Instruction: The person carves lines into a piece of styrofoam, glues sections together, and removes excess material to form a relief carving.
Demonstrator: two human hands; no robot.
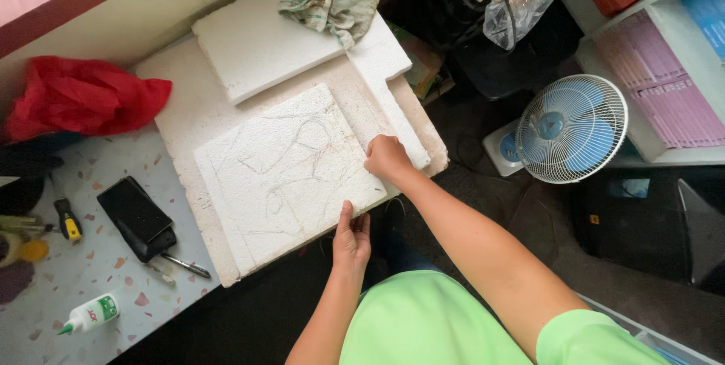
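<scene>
- We've got the left hand (352, 238) pinching the scratched foam square's (283, 172) near edge, thumb on top.
- Right hand (386, 156) curled shut on its far-right corner.
- Square lies on bigger foam slab (189, 112), w/ black wallet (137, 218) off left.

One camera only, worn on the person's head. It looks steeply down over the chest and forearms, close in. The desk (98, 274) edge runs skewed across the left half of the frame; floor, a standing fan (572, 128) and a shelf (664, 55) fill the right. No second view, so nothing overlaps.
</scene>
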